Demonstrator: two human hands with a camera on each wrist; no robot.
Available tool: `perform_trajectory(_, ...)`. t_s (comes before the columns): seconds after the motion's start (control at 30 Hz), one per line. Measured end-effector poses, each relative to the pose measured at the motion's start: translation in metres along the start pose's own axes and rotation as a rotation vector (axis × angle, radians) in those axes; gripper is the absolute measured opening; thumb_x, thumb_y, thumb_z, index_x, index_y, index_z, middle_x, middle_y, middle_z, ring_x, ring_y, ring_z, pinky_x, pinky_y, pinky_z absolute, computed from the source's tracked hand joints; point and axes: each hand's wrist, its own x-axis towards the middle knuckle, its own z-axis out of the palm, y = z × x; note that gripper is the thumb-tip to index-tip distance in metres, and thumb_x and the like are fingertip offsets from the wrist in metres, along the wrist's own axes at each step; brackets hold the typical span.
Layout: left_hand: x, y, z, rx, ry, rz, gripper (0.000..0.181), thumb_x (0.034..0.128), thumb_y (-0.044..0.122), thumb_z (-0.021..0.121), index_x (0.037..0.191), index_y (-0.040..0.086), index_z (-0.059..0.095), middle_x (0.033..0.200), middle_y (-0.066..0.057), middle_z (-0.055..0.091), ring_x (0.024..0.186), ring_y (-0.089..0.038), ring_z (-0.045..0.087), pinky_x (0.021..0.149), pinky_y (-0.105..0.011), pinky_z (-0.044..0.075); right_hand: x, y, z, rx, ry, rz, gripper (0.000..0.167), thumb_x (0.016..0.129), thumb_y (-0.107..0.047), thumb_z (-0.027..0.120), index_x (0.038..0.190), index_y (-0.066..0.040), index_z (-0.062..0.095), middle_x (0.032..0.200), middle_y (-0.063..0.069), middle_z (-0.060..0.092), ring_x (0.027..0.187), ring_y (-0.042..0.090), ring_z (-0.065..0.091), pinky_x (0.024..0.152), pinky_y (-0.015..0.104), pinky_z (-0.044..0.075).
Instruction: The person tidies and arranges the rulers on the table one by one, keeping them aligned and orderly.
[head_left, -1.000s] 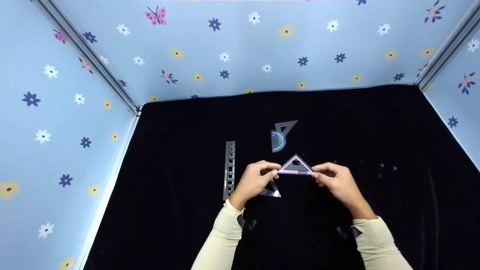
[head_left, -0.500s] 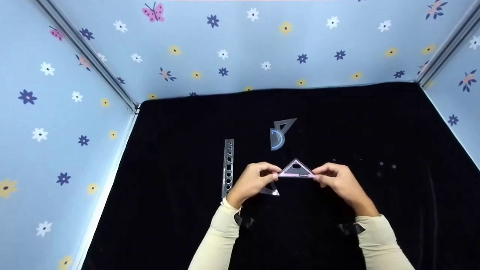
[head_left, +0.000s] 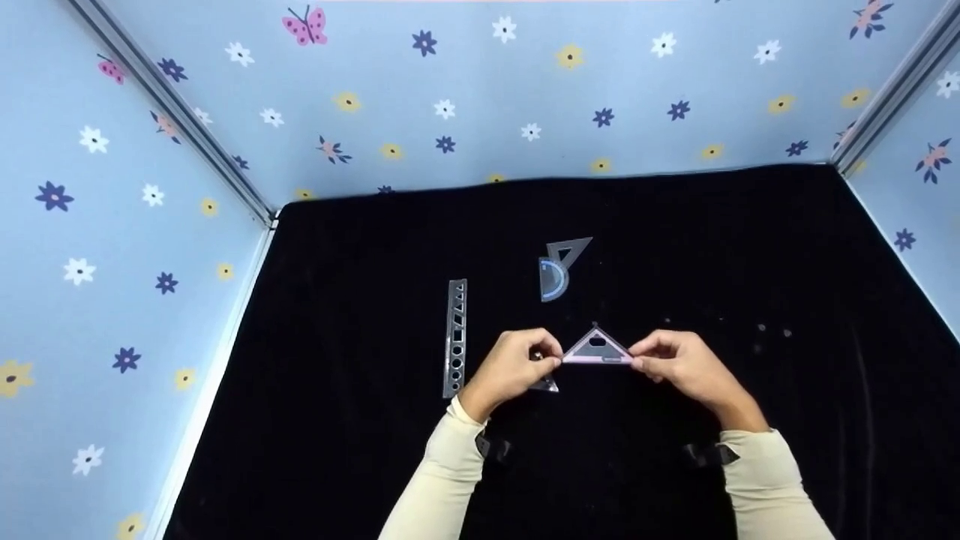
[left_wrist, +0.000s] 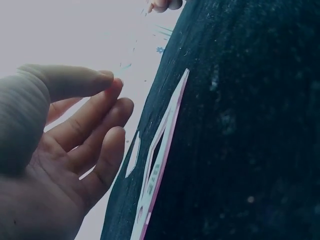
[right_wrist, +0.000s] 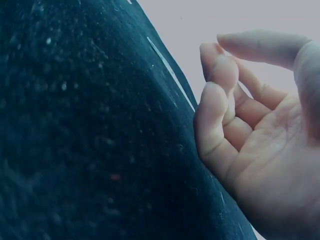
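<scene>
A clear set square with a pink border (head_left: pixel 598 359) is stretched between my two hands in the head view, long side toward me. My left hand (head_left: pixel 517 367) pinches its left corner between thumb and fingers. At the right corner, my right hand (head_left: pixel 679 364) pinches it the same way. Partly hidden under the left hand lies another clear set square (head_left: pixel 550 386). In the left wrist view a pink-edged set square (left_wrist: pixel 167 135) lies on the cloth beside the hand. The held piece hardly shows in the wrist views.
Left of my hands lies a clear stencil ruler (head_left: pixel 456 337) with cut-out shapes. Farther back, a blue-marked protractor (head_left: pixel 553 280) touches or overlaps a clear set square (head_left: pixel 576 246). Black cloth (head_left: pixel 360 300) covers the table, with flower-patterned walls (head_left: pixel 480 90) around it.
Both hands have brought the pink-bordered set square slightly toward me and a little to the right. The left hand now covers more of the set square beneath it.
</scene>
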Motion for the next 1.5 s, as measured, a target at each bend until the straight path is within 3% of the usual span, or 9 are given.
perform_trajectory(0.23, 0.000, 0.001, 0.001, 0.124, -0.027, 0.039, 0.013, 0.0810, 0.006, 0.078, 0.081, 0.015, 0.069, 0.074, 0.009, 0.063, 0.069, -0.003, 0.057, 0.066, -0.021, 0.050, -0.002, 0.004, -0.004, -0.096, -0.046, 0.021, 0.018, 0.085, -0.010, 0.079, 0.100, -0.001, 0.074, 0.085, 0.013, 0.070, 0.070, 0.015, 0.062, 0.059, 0.026, 0.053)
perform_trajectory(0.5, -0.002, 0.001, 0.003, 0.177, -0.114, 0.037, 0.014, 0.0819, 0.007, 0.078, 0.081, 0.017, 0.068, 0.072, 0.011, 0.061, 0.064, -0.001, 0.054, 0.060, -0.019, 0.048, -0.002, 0.004, -0.006, -0.137, -0.090, 0.028, 0.018, 0.084, -0.011, 0.079, 0.098, -0.001, 0.073, 0.088, 0.010, 0.071, 0.078, 0.016, 0.066, 0.068, 0.025, 0.055)
perform_trajectory(0.9, -0.002, 0.005, 0.005, 0.354, -0.200, 0.048, 0.013, 0.0804, 0.012, 0.079, 0.082, 0.020, 0.069, 0.073, 0.014, 0.061, 0.067, -0.002, 0.054, 0.064, -0.019, 0.046, -0.003, 0.003, -0.005, -0.203, -0.150, 0.036, 0.012, 0.085, -0.012, 0.078, 0.094, -0.005, 0.073, 0.085, 0.006, 0.071, 0.076, 0.017, 0.066, 0.068, 0.026, 0.055)
perform_trajectory(1.2, -0.002, 0.004, 0.007, 0.360, -0.223, 0.071, 0.012, 0.0807, 0.009, 0.076, 0.087, 0.019, 0.074, 0.080, 0.012, 0.067, 0.074, -0.001, 0.058, 0.071, -0.018, 0.048, -0.003, 0.002, -0.001, -0.243, -0.156, -0.004, 0.010, 0.086, -0.008, 0.077, 0.094, -0.003, 0.073, 0.084, 0.007, 0.071, 0.073, 0.013, 0.064, 0.065, 0.023, 0.053)
perform_trajectory(1.5, -0.002, 0.002, 0.009, 0.383, -0.219, 0.125, 0.018, 0.0823, 0.006, 0.071, 0.093, 0.018, 0.079, 0.085, 0.012, 0.070, 0.083, -0.005, 0.057, 0.077, -0.021, 0.047, -0.004, -0.005, 0.004, -0.278, -0.157, 0.008, 0.010, 0.086, -0.001, 0.074, 0.094, 0.003, 0.071, 0.083, 0.012, 0.070, 0.071, 0.012, 0.062, 0.064, 0.023, 0.051)
